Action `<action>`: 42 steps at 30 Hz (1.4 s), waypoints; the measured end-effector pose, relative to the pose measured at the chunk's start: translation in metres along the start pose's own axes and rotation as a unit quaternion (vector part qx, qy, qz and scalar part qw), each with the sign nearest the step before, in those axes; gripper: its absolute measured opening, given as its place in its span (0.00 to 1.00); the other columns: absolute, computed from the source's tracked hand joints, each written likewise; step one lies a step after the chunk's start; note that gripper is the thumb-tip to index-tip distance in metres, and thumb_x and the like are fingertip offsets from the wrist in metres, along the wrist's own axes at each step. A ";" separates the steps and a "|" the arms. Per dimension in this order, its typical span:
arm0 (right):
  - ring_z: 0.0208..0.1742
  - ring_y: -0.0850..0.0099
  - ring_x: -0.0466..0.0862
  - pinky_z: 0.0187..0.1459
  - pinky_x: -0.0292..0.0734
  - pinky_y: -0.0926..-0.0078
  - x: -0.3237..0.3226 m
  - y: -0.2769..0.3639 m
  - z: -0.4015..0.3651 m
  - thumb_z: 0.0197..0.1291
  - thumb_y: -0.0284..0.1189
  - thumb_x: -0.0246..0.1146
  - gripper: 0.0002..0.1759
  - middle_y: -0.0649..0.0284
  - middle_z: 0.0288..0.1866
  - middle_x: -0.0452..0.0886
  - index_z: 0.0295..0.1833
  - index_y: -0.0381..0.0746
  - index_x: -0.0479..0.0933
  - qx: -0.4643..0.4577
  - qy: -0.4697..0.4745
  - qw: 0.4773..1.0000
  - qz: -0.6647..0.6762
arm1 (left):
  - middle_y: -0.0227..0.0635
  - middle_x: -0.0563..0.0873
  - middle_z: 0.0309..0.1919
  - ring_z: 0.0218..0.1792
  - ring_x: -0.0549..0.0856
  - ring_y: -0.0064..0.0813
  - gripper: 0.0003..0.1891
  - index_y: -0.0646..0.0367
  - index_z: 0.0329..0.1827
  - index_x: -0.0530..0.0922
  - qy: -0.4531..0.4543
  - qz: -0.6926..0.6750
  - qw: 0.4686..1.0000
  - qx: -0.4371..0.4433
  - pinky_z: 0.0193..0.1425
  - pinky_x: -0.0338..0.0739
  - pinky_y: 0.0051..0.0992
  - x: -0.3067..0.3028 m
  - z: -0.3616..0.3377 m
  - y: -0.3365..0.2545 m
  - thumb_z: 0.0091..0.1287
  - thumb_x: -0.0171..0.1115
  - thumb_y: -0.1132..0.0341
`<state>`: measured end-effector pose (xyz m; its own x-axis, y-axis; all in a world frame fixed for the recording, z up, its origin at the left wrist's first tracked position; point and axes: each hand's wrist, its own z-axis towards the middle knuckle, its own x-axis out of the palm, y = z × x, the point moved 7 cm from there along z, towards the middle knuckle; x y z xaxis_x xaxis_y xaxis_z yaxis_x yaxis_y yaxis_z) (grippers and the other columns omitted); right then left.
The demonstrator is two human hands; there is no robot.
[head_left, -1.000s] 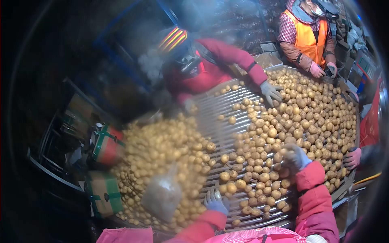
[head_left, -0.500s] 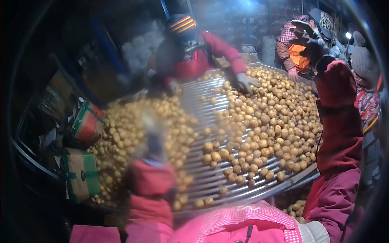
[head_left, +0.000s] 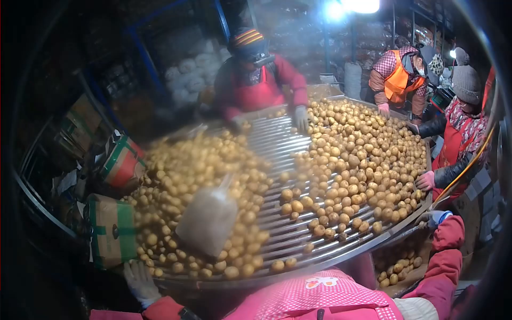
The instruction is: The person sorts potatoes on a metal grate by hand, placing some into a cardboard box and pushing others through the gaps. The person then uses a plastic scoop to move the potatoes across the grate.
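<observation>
Far beyond left hand (head_left: pixel 141 281): blue posts (head_left: pixel 222 20) in dimness, piled pale sacks (head_left: pixel 191 74). Outward from left hand: metal rail (head_left: pixel 45 209). Far beyond, above right hand (head_left: pixel 433 217): glaring white lamp (head_left: pixel 364 5), smaller lamp (head_left: pixel 453 54).

"Where's the light from?"
"A glaring white lamp (head_left: pixel 364 5) beyond the far edge of the table (head_left: pixel 273 140), plus a smaller light (head_left: pixel 453 54) past its right edge."
"And elsewhere?"
"The bare slats (head_left: pixel 285 229) gleam; past the left edge, things sink into gloom."
"Sharp?"
"Potatoes (head_left: pixel 197 153) near the left edge blur (almost smeared), those toward the right look clearer, and black, bowed distortion rings the view."
</observation>
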<state>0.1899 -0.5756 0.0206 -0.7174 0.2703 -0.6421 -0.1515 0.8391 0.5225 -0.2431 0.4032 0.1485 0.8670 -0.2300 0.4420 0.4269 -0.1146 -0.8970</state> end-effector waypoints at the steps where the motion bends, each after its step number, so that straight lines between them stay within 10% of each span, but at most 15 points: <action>1: 0.47 0.66 0.85 0.54 0.81 0.66 -0.006 -0.005 0.004 0.69 0.28 0.65 0.15 0.62 0.48 0.90 0.59 0.43 0.85 0.010 -0.005 1.000 0.024 | 0.44 0.61 0.85 0.84 0.61 0.45 0.34 0.47 0.87 0.58 0.028 -0.014 0.999 -0.037 0.88 0.53 0.41 0.010 0.003 0.008 0.83 0.50 0.47; 5: 0.46 0.63 0.88 0.48 0.85 0.61 -0.092 0.059 0.016 0.74 0.34 0.56 0.20 0.59 0.52 0.89 0.65 0.41 0.82 0.087 -0.137 0.867 0.471 | 0.44 0.63 0.84 0.82 0.65 0.42 0.29 0.46 0.86 0.61 0.057 -0.004 0.998 -0.006 0.85 0.60 0.36 0.047 0.017 -0.009 0.84 0.50 0.53; 9: 0.43 0.75 0.85 0.41 0.85 0.75 -0.208 0.256 0.002 0.49 0.06 0.68 0.41 0.65 0.51 0.85 0.71 0.44 0.78 -0.248 -0.255 0.931 0.089 | 0.44 0.65 0.83 0.82 0.66 0.39 0.27 0.48 0.85 0.63 0.196 0.121 0.960 0.162 0.85 0.60 0.34 0.166 0.037 -0.056 0.85 0.50 0.56; 12: 0.36 0.80 0.78 0.35 0.79 0.79 -0.212 0.365 -0.043 0.49 0.07 0.66 0.38 0.72 0.44 0.80 0.66 0.45 0.79 -0.204 -0.277 0.896 0.282 | 0.44 0.66 0.83 0.82 0.66 0.37 0.26 0.50 0.84 0.65 0.255 0.206 0.898 0.292 0.85 0.60 0.33 0.244 0.036 -0.088 0.85 0.50 0.59; 15: 0.32 0.79 0.76 0.33 0.74 0.79 -0.260 0.306 -0.045 0.56 0.10 0.65 0.24 0.72 0.37 0.79 0.56 0.43 0.81 -0.163 -0.342 0.835 0.399 | 0.44 0.67 0.82 0.81 0.67 0.35 0.25 0.51 0.83 0.67 0.257 0.289 0.840 0.379 0.84 0.61 0.32 0.254 0.041 -0.097 0.85 0.50 0.61; 20: 0.32 0.77 0.80 0.36 0.76 0.75 -0.219 0.144 -0.013 0.62 0.17 0.70 0.12 0.66 0.35 0.84 0.51 0.38 0.82 -0.065 -0.327 0.915 0.226 | 0.42 0.74 0.78 0.80 0.70 0.35 0.23 0.59 0.79 0.71 0.287 0.490 0.764 0.308 0.85 0.60 0.34 0.131 0.068 -0.052 0.86 0.51 0.61; 26: 0.44 0.72 0.84 0.48 0.82 0.70 -0.019 0.110 0.070 0.72 0.25 0.65 0.16 0.62 0.45 0.86 0.63 0.37 0.78 -0.052 -0.309 0.914 0.257 | 0.43 0.79 0.73 0.76 0.75 0.37 0.23 0.63 0.76 0.74 0.137 0.232 0.961 0.056 0.84 0.62 0.40 0.053 0.035 0.047 0.85 0.53 0.60; 28: 0.43 0.69 0.84 0.46 0.82 0.69 0.037 0.042 0.138 0.73 0.31 0.67 0.13 0.60 0.44 0.86 0.58 0.38 0.83 -0.059 -0.391 0.863 0.314 | 0.44 0.79 0.73 0.75 0.77 0.39 0.24 0.63 0.75 0.74 0.177 0.271 0.945 0.037 0.81 0.65 0.41 0.076 0.010 0.061 0.84 0.55 0.59; 32: 0.47 0.61 0.84 0.56 0.79 0.65 0.116 0.077 0.166 0.75 0.38 0.66 0.18 0.58 0.46 0.85 0.65 0.43 0.79 -0.044 -0.574 0.792 0.203 | 0.44 0.84 0.65 0.65 0.84 0.38 0.21 0.63 0.70 0.78 0.226 0.312 0.922 0.032 0.72 0.75 0.37 0.136 -0.029 0.080 0.83 0.56 0.59; 36: 0.56 0.49 0.86 0.63 0.77 0.59 0.140 0.127 0.138 0.73 0.42 0.66 0.21 0.45 0.56 0.87 0.68 0.50 0.78 0.114 -0.534 0.832 0.097 | 0.39 0.89 0.56 0.58 0.85 0.31 0.18 0.63 0.66 0.82 0.342 0.362 0.859 0.116 0.67 0.77 0.32 0.185 -0.081 0.077 0.83 0.55 0.61; 42: 0.57 0.51 0.87 0.61 0.79 0.57 0.142 0.134 0.138 0.74 0.42 0.66 0.21 0.48 0.55 0.88 0.67 0.49 0.78 0.078 -0.550 0.806 0.207 | 0.37 0.89 0.55 0.56 0.85 0.26 0.17 0.62 0.65 0.82 0.376 0.418 0.820 0.109 0.66 0.77 0.29 0.180 -0.091 0.095 0.83 0.54 0.62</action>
<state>0.1613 -0.3599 -0.0781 0.3640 0.7246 -0.5852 0.0954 0.5960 0.7973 -0.0697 0.2624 0.1427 0.5118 -0.6807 -0.5241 -0.1284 0.5425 -0.8302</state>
